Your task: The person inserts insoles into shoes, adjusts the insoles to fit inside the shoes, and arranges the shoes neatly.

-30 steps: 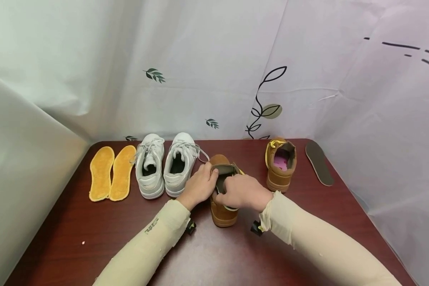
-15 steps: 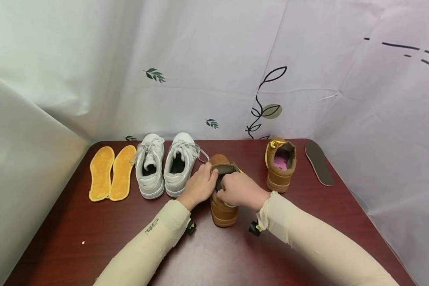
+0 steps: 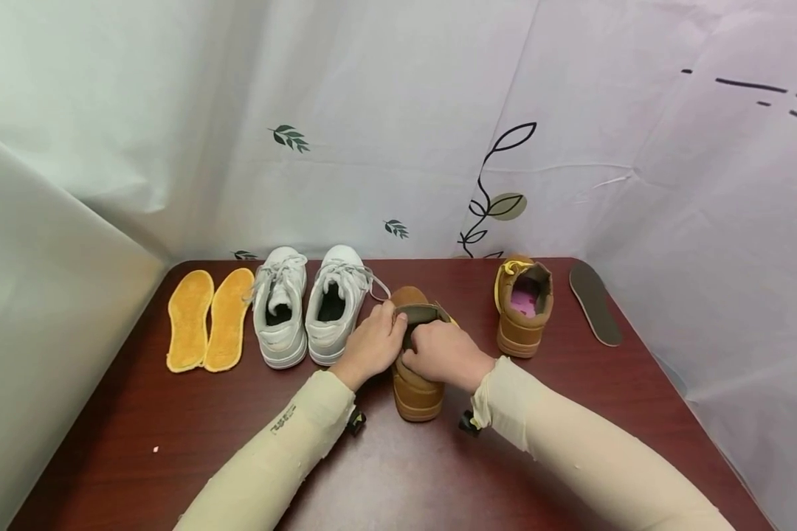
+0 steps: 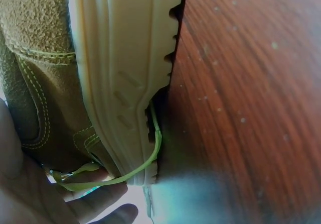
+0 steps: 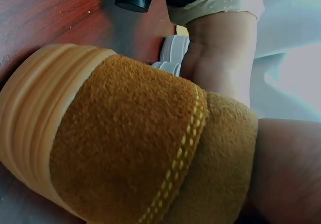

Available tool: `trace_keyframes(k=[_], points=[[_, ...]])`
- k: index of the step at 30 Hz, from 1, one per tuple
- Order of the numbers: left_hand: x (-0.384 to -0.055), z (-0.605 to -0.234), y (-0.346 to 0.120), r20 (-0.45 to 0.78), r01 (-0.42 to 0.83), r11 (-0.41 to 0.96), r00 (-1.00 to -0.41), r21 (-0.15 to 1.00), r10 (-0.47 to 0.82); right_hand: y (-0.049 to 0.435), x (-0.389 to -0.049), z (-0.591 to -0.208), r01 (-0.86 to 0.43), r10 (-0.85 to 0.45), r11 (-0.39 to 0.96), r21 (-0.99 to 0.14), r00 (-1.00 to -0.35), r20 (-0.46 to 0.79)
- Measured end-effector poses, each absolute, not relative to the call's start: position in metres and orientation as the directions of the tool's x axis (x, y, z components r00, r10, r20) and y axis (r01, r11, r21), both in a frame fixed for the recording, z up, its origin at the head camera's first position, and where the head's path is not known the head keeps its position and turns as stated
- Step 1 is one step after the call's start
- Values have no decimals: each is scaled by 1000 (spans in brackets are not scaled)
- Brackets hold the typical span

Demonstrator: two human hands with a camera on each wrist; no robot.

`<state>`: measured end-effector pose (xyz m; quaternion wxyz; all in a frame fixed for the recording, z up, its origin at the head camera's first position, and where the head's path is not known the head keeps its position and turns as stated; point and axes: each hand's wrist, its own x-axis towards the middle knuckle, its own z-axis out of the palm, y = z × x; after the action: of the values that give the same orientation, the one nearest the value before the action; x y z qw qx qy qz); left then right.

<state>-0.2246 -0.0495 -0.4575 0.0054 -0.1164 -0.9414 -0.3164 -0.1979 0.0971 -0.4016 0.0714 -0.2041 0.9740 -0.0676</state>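
Left hand [image 3: 375, 343] is gripping the brown suede shoe [image 3: 418, 397], dead ahead at 12 o'clock; right hand [image 3: 448, 354] is resting in its opening, fingertips hidden, can't tell what they're holding. Yellow lace [image 4: 157, 142] is dangling by the sole [image 4: 123, 48], so it could end up snagging, imo.

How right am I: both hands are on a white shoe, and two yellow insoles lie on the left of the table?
Not white: the left hand and right hand are on a brown shoe, as the head view shows. The two yellow insoles do lie on the left of the table.
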Motion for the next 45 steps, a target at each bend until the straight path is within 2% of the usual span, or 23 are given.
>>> trace_keyframes(k=[10, 19, 24, 32, 42, 45], points=[[-226, -458, -50, 81, 216, 779, -974, 589, 210, 107, -185, -394, -443, -454, 887, -133, -889, -67], [-226, -458, -52, 70, 212, 778, -975, 592, 212, 133, -177, -392, -447, -463, 868, -216, -886, -24], [-226, -459, -53, 83, 205, 779, -977, 593, 194, 142, -176, -395, -439, -467, 863, -252, -882, -64], [-224, -458, -52, 79, 212, 769, -975, 603, 206, 147, -170, -400, -450, -491, 858, -247, -861, -135], [-225, -459, -50, 87, 214, 772, -975, 598, 203, 150, -176, -407, -386, -475, 860, -332, -844, -248], [-224, -460, -49, 90, 218, 772, -975, 597, 205, 149, -177, -408, -389, -465, 865, -316, -858, -217]])
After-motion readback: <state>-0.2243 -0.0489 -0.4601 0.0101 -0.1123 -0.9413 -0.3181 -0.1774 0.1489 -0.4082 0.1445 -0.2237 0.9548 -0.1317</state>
